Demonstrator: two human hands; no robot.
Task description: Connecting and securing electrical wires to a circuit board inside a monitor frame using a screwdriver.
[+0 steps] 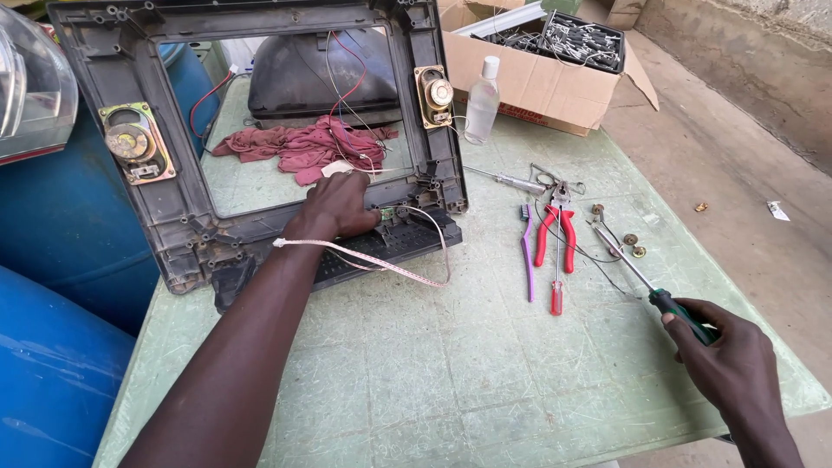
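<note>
A dark grey plastic television front frame [182,212] stands tilted on the green table [433,364], with a speaker on its left side [134,143] and another on its right side [434,92]. My left hand [336,206] rests on the frame's bottom edge, fingers curled over it beside a small circuit board and a flat ribbon cable [381,264]. My right hand [724,355] grips the green handle of a long screwdriver [646,282], whose shaft points up-left over the table.
Red-handled pliers [555,234], a purple toothbrush [527,251], a small red screwdriver [555,295] and loose screws lie mid-table. A clear bottle [482,102], a cardboard box of parts [555,61], a red rag [303,147] and a dark tube [321,74] sit behind. Blue barrels [52,347] stand left.
</note>
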